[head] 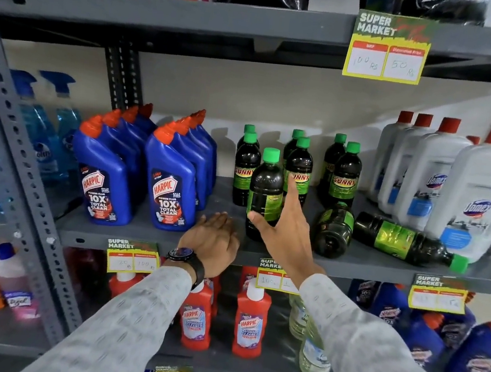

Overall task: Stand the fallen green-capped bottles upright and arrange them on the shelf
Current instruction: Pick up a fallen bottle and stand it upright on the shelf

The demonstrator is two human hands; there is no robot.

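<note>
Dark green-capped bottles stand upright at the back of the grey middle shelf [151, 236]. One upright bottle [265, 188] stands nearer the front. My right hand [282, 227] is at its right side with fingers spread, thumb touching its lower part; it is not wrapped around it. My left hand [212, 240] rests palm down on the shelf edge to the bottle's left, holding nothing. Two bottles lie fallen to the right: one [333, 230] with its base toward me, another [407, 241] on its side with its cap pointing right.
Blue Harpic bottles [170, 182] stand left of the green-capped group, white Domex bottles [477, 199] to the right. Price tags [132, 257] hang on the shelf's front edge. Red bottles [250, 322] fill the shelf below.
</note>
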